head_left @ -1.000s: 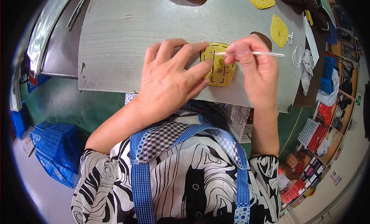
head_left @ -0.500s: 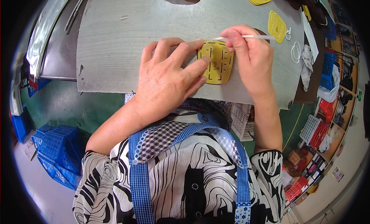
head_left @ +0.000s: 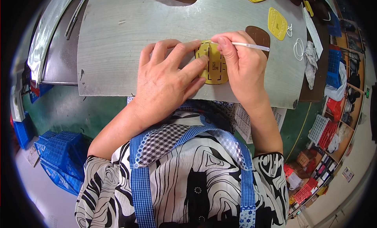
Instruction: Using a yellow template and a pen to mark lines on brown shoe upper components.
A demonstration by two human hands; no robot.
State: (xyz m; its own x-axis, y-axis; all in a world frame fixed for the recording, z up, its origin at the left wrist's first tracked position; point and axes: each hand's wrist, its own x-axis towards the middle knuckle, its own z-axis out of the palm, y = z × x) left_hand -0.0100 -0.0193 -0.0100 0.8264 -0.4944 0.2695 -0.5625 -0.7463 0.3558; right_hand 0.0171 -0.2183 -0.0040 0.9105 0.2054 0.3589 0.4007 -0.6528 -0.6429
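A broad grey table with a worn, wood-grained top (head_left: pixel 114 67) spans the space in front of the person. The left forearm slants in from the lower left, and the left hand (head_left: pixel 167 73) lies palm down with its fingers fanned apart; the index fingertip rests on the work piece, the middle fingertip is at its upper left corner and the thumb lies by its lower left side. The right forearm rises more steeply, leaning inward, and the right hand (head_left: pixel 245 67) is curled, thumb and fingers pinching a pen. That work piece, a flat yellow rounded template with dark-edged slots (head_left: pixel 216 73), sits between the two hands near the table's front edge. Just beyond the right hand lies a dark brown piece with rounded corners (head_left: pixel 260 35). The slim white pen with a translucent end (head_left: pixel 251 45) tilts sideways, its tip at the template's upper edge.
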